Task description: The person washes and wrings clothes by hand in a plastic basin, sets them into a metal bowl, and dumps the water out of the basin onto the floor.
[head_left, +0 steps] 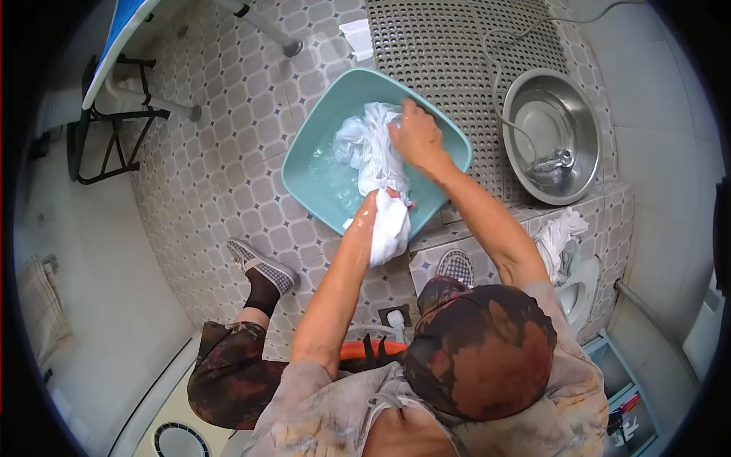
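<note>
A square teal basin (305, 148) with soapy-looking water stands on the tiled floor in front of me. Wet, bunched white cloth (373, 145) lies in it, partly in the water. My left hand (375, 204) grips the cloth at the near rim, and a folded part hangs over my wrist and the basin's edge. My right hand (420, 139) is over the right side of the basin beside the cloth, thumb and fingers apart, with nothing visible in it. Some fingers of my left hand are hidden by the cloth.
A steel bowl (590, 137) holding a shower head (554, 160) and hose stands right, beside a perforated grey mat (457, 46). More white cloth (560, 236) lies on the right ledge. Table legs and a black folding frame (114, 145) stand left.
</note>
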`<state>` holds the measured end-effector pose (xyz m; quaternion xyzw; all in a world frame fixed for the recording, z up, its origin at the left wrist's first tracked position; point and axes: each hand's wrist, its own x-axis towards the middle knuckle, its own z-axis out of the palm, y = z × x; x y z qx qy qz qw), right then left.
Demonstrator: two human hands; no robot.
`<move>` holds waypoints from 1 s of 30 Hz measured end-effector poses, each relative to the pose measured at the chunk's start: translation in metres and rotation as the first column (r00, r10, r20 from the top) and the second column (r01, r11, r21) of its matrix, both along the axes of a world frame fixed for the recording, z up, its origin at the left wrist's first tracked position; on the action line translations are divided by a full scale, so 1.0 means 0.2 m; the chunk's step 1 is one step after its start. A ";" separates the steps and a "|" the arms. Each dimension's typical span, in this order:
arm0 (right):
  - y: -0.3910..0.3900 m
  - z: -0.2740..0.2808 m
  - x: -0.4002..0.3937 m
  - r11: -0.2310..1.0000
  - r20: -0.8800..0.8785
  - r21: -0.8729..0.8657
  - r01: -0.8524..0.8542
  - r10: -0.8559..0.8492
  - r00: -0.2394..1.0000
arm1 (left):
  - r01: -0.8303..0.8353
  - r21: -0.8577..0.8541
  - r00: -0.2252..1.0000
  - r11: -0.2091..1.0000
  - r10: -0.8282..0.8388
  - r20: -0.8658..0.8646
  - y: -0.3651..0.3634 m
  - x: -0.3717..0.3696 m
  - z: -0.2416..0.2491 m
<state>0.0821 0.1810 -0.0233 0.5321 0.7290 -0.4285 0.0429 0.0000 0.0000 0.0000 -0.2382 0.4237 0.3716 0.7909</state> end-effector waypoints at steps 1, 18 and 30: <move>-0.08 0.08 0.00 0.981 0.001 0.182 -0.072 0.073 0.997 | -0.033 -0.036 0.999 0.999 0.032 -0.044 0.00 0.06 0.03; -0.57 0.68 -0.19 0.896 -0.470 0.399 -0.196 0.383 0.795 | -0.506 0.147 0.856 0.850 0.516 -0.034 0.07 -0.35 0.19; -0.02 0.20 -0.24 0.915 -0.082 0.392 -0.094 0.137 0.987 | -0.105 0.446 0.799 0.889 0.343 -0.495 0.18 -0.45 0.12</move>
